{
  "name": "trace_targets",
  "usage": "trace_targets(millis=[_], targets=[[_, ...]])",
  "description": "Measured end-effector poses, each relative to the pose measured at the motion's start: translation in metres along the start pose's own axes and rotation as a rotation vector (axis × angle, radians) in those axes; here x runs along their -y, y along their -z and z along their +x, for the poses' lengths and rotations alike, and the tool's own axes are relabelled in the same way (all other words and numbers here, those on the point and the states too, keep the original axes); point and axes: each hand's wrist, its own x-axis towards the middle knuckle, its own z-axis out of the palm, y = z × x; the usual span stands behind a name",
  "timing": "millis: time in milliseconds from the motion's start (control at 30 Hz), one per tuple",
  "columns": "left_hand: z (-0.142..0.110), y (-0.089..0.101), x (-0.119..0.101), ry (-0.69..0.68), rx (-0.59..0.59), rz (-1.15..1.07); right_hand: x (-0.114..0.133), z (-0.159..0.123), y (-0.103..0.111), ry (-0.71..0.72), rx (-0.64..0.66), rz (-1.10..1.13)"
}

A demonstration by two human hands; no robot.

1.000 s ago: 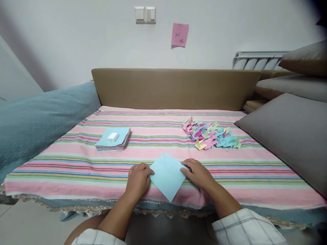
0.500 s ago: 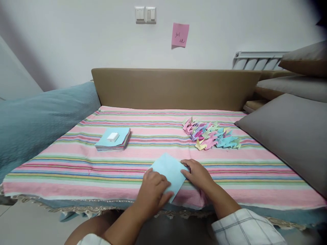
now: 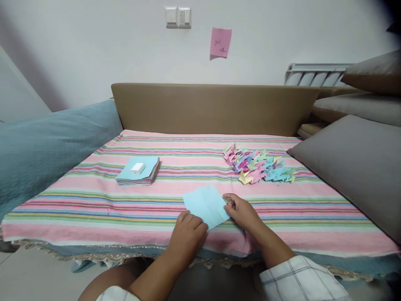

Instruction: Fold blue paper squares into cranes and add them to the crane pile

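Observation:
A light blue square of origami paper [image 3: 205,204] lies turned askew near the front of the striped cloth, with a faint crease across it. My left hand [image 3: 189,234] is closed on its lower left edge, fingers curled and the thumb mostly hidden. At the right corner, my right hand [image 3: 241,211] pinches the sheet between thumb and bent fingers. Beyond the right hand sits a cluster of folded paper cranes [image 3: 260,165] in pink, purple, yellow, green and blue. To the left stands a stack of coloured paper [image 3: 138,175] topped by a small white block [image 3: 138,168].
A pink striped cloth [image 3: 94,196] covers the seat, its lace-edged front hanging near my knees. A brown backrest [image 3: 213,109] runs behind. Grey cushions [image 3: 354,159] pile up at the right, and a blue padded armrest [image 3: 62,133] bounds the left.
The blue paper has turned, so a corner no longer points straight away from me. My left fingers have drawn together at its near edge; the right hand has curled more at its corner.

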Motion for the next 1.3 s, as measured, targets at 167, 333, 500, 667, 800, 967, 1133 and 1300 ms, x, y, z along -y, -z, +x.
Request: trace_targets(millis=[167, 333, 500, 667, 800, 967, 1133, 1300], targets=[[0.0, 0.007, 0.022, 0.082, 0.033, 0.06, 0.0, -0.004, 0.0, -0.017, 0.069, 0.131], [0.003, 0.015, 0.034, 0.183, 0.06, 0.092, 0.005, -0.01, 0.0, -0.01, 0.251, 0.218], [0.007, 0.021, 0.046, 0.202, 0.103, 0.009, 0.009, -0.012, 0.003, 0.026, 0.246, 0.151], [0.006, 0.022, 0.057, 0.135, 0.118, -0.068, 0.003, -0.007, 0.003, 0.232, -0.04, -0.096], [0.004, 0.022, 0.062, 0.114, 0.139, -0.077, -0.002, -0.005, 0.001, 0.301, -0.076, -0.183], [0.004, 0.025, 0.065, 0.124, 0.145, -0.066, -0.005, -0.004, -0.001, 0.277, -0.016, -0.209], [0.003, 0.031, 0.061, 0.137, 0.126, -0.093, -0.007, -0.004, -0.001, 0.256, 0.017, -0.211], [0.002, 0.03, 0.057, 0.121, 0.097, -0.13, -0.009, -0.003, -0.001, 0.23, 0.028, -0.2]])
